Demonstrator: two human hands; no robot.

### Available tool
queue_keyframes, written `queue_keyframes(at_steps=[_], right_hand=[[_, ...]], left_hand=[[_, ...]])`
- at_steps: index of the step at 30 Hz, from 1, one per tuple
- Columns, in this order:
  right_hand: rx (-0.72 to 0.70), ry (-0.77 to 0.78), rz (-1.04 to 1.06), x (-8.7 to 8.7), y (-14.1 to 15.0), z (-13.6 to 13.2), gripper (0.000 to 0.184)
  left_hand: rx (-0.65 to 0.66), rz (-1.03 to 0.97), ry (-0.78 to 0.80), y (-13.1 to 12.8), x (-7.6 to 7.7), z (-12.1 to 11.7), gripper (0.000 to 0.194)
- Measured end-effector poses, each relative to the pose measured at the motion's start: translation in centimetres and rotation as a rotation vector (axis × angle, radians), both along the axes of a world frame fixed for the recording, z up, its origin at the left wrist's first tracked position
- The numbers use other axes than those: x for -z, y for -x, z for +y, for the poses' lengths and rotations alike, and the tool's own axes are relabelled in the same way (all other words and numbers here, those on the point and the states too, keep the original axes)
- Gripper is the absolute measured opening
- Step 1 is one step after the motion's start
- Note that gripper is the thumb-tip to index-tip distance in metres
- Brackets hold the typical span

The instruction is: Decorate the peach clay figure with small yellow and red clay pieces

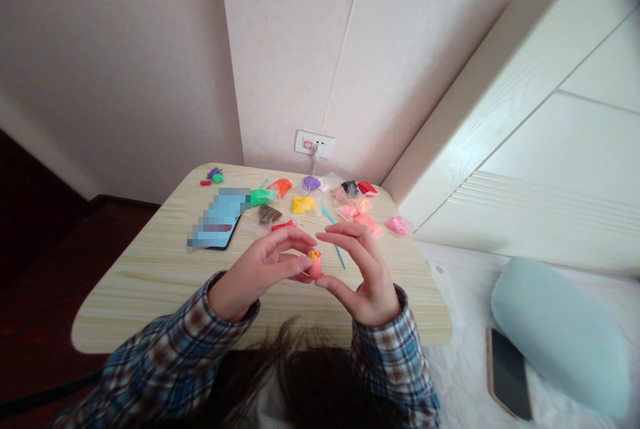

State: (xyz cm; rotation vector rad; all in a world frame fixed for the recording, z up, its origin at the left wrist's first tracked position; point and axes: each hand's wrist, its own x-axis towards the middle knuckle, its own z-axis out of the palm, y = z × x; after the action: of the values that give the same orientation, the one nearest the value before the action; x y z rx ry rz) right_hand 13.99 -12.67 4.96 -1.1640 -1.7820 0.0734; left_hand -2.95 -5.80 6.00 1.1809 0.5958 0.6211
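Above the table's front half, my left hand (273, 262) pinches a small coral-pink clay piece (315, 269) between thumb and fingers. The piece has a yellow top with tiny red spots. My right hand (360, 269) curves around its other side with thumb and fingers apart; the thumb tip is close to the piece's lower edge, and whether it touches I cannot tell. Behind the hands lies a light-blue modelling tool (340, 254), with another blue tool (327, 214) just beyond it. A packet of red clay (284, 224) is partly hidden by my left hand.
Bags of yellow (303, 204), green (263, 197), purple (311, 183), brown (269, 215) and pink clay (397, 224) lie across the table (145, 296). A phone or tablet (220, 219) rests at left. A wall socket (314, 143) holds a plug. Right of the table lies another phone (509, 376).
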Motion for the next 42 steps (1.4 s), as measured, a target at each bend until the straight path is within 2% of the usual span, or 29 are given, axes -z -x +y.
queue_keyframes(at_steps=[8,15,22,32,42], right_hand=[[-0.041,0.033,-0.023,-0.2,0.2,-0.2,0.044],[-0.053,-0.001,-0.010,-0.3,0.3,-0.3,0.032],[0.011,-0.009,0.029,-0.5,0.1,-0.6,0.031],[0.022,-0.077,0.054,-0.6,0.3,-0.6,0.031],[-0.053,-0.108,0.165,-0.2,0.5,-0.4,0.034]], left_hand=[[0.053,-0.036,0.025,0.0,-0.3,-0.3,0.021],[0.064,-0.055,0.010,-0.1,-0.5,-0.3,0.020],[0.047,-0.033,0.037,0.0,-0.6,-0.3,0.015],[0.027,-0.068,-0.021,-0.4,-1.1,-0.6,0.011],[0.041,-0.135,-0.069,-0.3,-1.2,-1.0,0.013]])
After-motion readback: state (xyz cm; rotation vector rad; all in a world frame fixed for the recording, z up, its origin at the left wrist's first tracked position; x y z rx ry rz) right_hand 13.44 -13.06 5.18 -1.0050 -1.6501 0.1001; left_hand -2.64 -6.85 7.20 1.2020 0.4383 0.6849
